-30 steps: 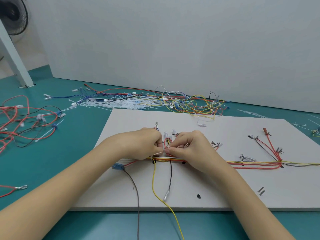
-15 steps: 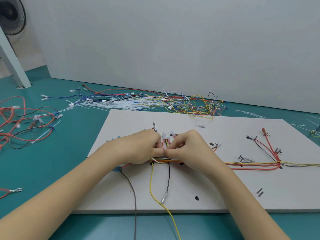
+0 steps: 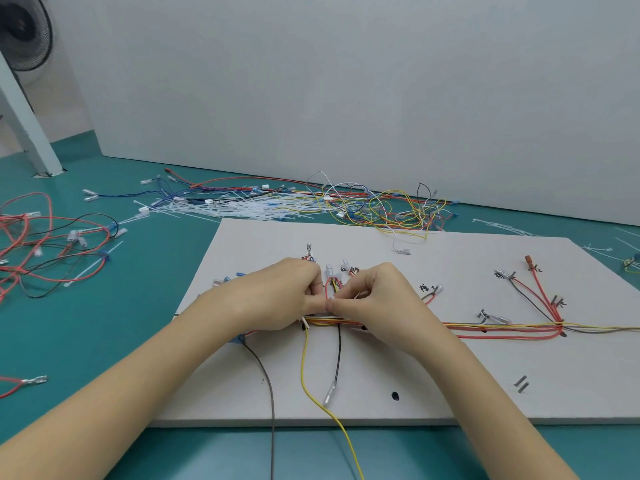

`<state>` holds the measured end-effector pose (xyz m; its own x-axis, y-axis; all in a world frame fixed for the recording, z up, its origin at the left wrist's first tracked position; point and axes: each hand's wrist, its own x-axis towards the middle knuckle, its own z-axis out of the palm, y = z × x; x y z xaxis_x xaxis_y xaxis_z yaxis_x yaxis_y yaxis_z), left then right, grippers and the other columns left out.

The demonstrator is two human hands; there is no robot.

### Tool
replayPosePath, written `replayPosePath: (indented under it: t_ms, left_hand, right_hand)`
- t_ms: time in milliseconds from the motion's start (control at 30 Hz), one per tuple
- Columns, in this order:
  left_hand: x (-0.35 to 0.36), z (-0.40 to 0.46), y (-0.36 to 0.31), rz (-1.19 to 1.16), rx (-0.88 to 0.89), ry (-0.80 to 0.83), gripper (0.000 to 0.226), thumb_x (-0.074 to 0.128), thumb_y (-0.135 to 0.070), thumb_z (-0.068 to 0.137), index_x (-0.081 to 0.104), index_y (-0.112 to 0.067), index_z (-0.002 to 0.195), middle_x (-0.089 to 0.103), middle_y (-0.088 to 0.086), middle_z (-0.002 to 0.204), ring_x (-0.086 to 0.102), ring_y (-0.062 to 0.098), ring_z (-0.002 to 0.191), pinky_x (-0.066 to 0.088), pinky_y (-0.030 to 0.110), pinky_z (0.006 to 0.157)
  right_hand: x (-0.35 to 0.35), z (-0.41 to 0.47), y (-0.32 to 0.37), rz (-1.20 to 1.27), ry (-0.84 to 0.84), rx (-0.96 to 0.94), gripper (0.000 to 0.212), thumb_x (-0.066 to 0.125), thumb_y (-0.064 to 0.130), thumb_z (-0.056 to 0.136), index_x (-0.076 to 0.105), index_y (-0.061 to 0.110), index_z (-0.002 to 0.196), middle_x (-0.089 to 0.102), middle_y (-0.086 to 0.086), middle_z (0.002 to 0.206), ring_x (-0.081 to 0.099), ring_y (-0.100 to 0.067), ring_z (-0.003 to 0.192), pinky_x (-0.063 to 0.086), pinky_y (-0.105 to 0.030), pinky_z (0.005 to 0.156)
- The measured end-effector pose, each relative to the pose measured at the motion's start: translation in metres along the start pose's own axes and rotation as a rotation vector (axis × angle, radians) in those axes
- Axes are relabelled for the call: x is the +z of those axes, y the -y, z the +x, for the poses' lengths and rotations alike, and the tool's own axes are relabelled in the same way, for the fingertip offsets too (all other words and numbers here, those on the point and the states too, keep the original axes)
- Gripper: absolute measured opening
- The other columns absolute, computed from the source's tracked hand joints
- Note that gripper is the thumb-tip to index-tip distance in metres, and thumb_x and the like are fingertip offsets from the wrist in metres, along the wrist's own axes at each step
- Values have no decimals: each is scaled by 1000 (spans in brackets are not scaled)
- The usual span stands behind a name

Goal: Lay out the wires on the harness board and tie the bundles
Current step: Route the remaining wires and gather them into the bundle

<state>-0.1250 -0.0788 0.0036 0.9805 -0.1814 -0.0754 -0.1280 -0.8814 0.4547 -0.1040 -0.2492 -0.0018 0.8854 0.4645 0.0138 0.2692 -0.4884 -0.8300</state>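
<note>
Your board lies flat on the green table, its near edge just in front of you and its left edge slanting away. Bare board shows near the front right. The bundle runs left to right across the board's middle, off past the right edge. Your left hand and right hand meet thumb to thumb over its left part, fingers curled, both pinching something small and white at the bundle; I cannot tell what. A yellow wire and a grey wire hang off the near edge. Loose wires pile beyond the far edge.
</note>
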Motion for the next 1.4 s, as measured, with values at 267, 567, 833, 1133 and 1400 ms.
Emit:
replayPosePath:
  t_ms: [267, 567, 833, 1133, 1400]
  left_hand:
    - [9, 0, 3, 16, 60, -72, 16, 50, -36, 90, 52, -20, 85, 47, -4, 90, 49, 14, 81, 42, 31, 73]
    - [8, 4, 10, -266, 39, -19, 16, 53, -30, 94, 56, -20, 83, 54, -10, 68, 42, 2, 55, 37, 22, 57]
    - [-1, 4, 16, -367, 60, -52, 12, 65, -20, 89, 65, -24, 78, 64, -13, 63, 54, 3, 58, 46, 25, 61]
    - [-7, 2, 16, -450, 79, 3, 16, 63, -9, 92, 74, -20, 88, 71, 8, 79, 61, 10, 65, 51, 27, 67]
    - [-7, 0, 12, -444, 114, 40, 26, 59, -2, 91, 77, -20, 89, 68, 19, 84, 56, 16, 70, 46, 32, 70]
  right_hand:
    - [-3, 5, -3, -45, -74, -121, 17, 71, 21, 85, 77, 11, 73, 50, -4, 72, 43, -12, 61, 31, -27, 59]
    - [-8, 6, -8, 112, -131, -101, 6, 76, 8, 78, 74, 12, 74, 69, -8, 66, 57, -11, 58, 49, -35, 62]
    - [-8, 3, -6, 137, -65, -106, 5, 78, 11, 77, 75, 12, 73, 69, -2, 62, 54, -9, 56, 43, -25, 55]
    - [-11, -1, -2, 51, 76, -74, 13, 72, 18, 85, 76, 8, 78, 58, -11, 59, 42, -8, 52, 34, -20, 51]
    - [-15, -3, -1, 78, 97, -52, 7, 74, 15, 83, 77, 10, 79, 65, -2, 65, 50, -8, 59, 41, -24, 58]
